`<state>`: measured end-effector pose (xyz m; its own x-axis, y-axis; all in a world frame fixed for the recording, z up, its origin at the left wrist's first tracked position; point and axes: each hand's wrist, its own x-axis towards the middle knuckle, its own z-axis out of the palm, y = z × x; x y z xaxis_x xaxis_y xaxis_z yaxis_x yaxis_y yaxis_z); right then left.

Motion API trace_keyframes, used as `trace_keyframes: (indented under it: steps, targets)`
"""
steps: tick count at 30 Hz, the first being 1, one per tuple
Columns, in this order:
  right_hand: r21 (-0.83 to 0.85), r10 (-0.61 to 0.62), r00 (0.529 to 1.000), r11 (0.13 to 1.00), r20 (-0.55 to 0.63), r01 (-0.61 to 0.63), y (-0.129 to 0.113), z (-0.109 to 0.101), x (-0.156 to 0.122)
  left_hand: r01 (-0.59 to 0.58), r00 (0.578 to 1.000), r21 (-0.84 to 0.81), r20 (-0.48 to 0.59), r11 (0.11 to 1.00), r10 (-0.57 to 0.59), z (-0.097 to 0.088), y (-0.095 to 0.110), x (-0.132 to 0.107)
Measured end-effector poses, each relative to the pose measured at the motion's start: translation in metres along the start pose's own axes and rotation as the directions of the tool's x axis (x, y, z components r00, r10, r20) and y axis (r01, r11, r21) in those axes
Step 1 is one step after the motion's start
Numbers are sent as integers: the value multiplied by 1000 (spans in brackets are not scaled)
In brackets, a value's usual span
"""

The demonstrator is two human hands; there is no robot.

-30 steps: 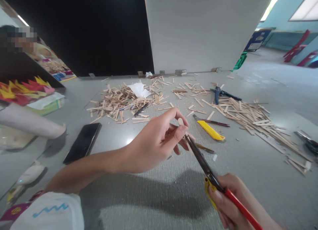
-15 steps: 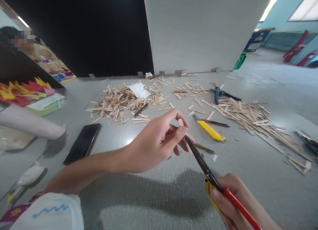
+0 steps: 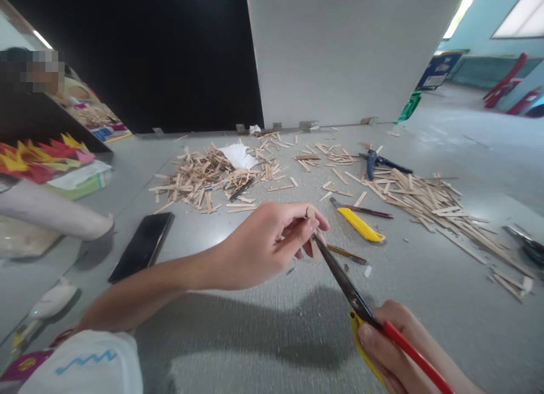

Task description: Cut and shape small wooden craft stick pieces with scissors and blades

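Note:
Between its thumb and fingers, my left hand [image 3: 272,244] pinches a small wooden stick [image 3: 310,212] with a rounded end, above the middle of the table. My right hand [image 3: 403,343], at the lower right, is closed round the handles of a pair of scissors [image 3: 344,280], one red and one yellow. The dark blade tips meet the stick just below my left thumb. Part of the stick is hidden by my fingers. A yellow utility knife [image 3: 360,224] and a thin yellowish tool [image 3: 347,254] lie just beyond the scissors.
Cut wooden sticks [image 3: 191,178] are heaped at the back left. Longer sticks [image 3: 425,198] lie to the right, with a dark blue clamp-like tool [image 3: 376,161] behind them. A black phone [image 3: 142,245] is near my left forearm. An upright panel [image 3: 331,59] stands behind the table.
My left hand has lowered slightly and tilted the stick, whose rounded end now sits lower. The scissors have stayed nearly in place, their tips still at the stick.

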<state>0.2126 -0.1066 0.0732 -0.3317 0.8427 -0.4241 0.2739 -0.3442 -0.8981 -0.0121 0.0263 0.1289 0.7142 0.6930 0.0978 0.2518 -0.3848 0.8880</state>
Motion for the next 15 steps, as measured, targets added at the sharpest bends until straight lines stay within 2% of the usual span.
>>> trace_keyframes:
  steps: [3, 7, 10, 15]
  targets:
    - [-17, 54, 998, 998, 12, -54, -4, -1, -2, -7, 1000, 10, 9, 1000, 6, -2, 1, 2]
    - [93, 152, 988, 985, -36, -148, 7, 0, -7, 29, 999, -63, 43, 998, -26, -5, 1, 4]
    - [160, 100, 993, 983, -63, -89, 24, -2, -8, 62, 996, -93, 62, 994, -56, -6, 2, 6]
    - [232, -22, 1000, 973, 11, 18, 50, -5, -4, 73, 995, -109, 73, 991, -66, -6, 2, 8]
